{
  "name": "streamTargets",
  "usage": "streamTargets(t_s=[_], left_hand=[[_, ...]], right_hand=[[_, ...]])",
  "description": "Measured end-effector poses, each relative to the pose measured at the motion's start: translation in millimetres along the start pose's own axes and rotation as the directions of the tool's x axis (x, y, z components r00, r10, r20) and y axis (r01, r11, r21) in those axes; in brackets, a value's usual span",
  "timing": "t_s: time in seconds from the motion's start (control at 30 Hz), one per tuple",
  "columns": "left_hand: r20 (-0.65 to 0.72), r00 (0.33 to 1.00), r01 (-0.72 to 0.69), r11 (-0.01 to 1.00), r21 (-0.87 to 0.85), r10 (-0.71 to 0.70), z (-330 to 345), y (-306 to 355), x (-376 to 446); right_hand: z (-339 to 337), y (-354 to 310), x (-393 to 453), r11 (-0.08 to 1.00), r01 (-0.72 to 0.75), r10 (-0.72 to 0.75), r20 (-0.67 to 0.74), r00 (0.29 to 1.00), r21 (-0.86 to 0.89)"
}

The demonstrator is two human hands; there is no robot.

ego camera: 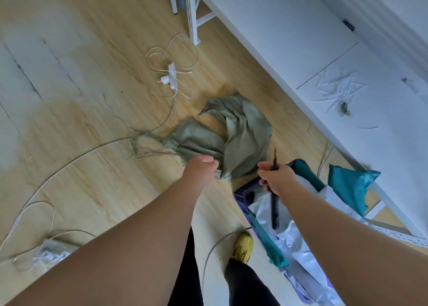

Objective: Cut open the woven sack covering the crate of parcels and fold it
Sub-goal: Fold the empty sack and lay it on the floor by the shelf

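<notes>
Our left hand (201,169) hides its own fingers; curled, they grip the sack (234,139) at its near edge. The sack lies crumpled on the floor (81,97) beyond them, its long axis running left to right, frayed threads trailing left. Our right hand (275,178) clasps a knife (275,190), blade pointing away. The crate (245,193) is mostly hidden under parcels (291,236).

Both forearms are bare, with no sleeves, watch or rings showing on the left hand (202,169) or the right hand (276,178). The legs wear loose black trousers (245,285). One foot shows in a yellow shoe (243,248) with laces.
</notes>
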State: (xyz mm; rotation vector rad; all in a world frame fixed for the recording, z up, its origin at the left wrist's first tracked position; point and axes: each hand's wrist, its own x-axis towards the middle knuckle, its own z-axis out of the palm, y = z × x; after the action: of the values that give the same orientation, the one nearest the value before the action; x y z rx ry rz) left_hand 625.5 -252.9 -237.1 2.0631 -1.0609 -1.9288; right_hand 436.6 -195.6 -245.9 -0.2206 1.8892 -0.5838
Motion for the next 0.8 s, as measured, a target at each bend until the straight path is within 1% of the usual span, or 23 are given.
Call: streamTargets(t_s=[0.07, 0.13, 0.2, 0.33, 0.37, 0.43, 0.5, 0.6, 0.7, 0.8], left_hand=[[0.008, 1.000, -0.030, 0.999, 0.020, 0.029, -21, 17, 22], [0.004, 0.998, -0.068, 0.997, 0.025, 0.068, -43, 30, 41], [-0.009, 0.995, -0.100, 0.991, 0.090, 0.101, -58, 37, 59], [-0.009, 0.994, -0.105, 0.973, 0.204, 0.109, -70, 29, 103], [-0.003, 0.995, -0.101, 0.972, 0.211, 0.104, -68, 23, 114], [0.017, 0.996, -0.087, 0.976, 0.201, 0.085, -59, 9, 138], [0.022, 0.998, -0.053, 0.986, 0.156, 0.050, -48, -9, 160], [0.001, 1.000, -0.029, 0.989, 0.147, 0.030, -27, -34, 199], [0.001, 1.000, -0.004, 0.990, 0.141, 0.003, -3, -52, 243], [0.007, 1.000, -0.005, 0.992, 0.126, 0.004, 19, -61, 290]], right_hand=[[14, -14, 14, 1.000, -0.001, 0.001, 0.001, 1.000, -0.009], [38, -27, 31, 0.999, -0.031, 0.032, 0.014, 0.999, -0.036], [63, -36, 50, 0.998, -0.062, 0.062, 0.004, 0.998, -0.031], [110, -39, 93, 0.998, -0.055, 0.055, -0.010, 0.998, -0.034], [116, -37, 105, 0.997, -0.052, 0.050, -0.024, 0.998, -0.057], [122, -31, 134, 0.986, -0.032, 0.024, -0.050, 0.998, -0.163], [123, -22, 167, 0.967, -0.035, 0.019, -0.065, 0.998, -0.253], [130, -8, 224, 0.952, -0.057, 0.041, -0.059, 0.997, -0.299], [137, 7, 280, 0.948, -0.100, 0.074, -0.096, 0.993, -0.303], [142, 18, 341, 0.929, -0.104, 0.063, -0.126, 0.990, -0.355]])
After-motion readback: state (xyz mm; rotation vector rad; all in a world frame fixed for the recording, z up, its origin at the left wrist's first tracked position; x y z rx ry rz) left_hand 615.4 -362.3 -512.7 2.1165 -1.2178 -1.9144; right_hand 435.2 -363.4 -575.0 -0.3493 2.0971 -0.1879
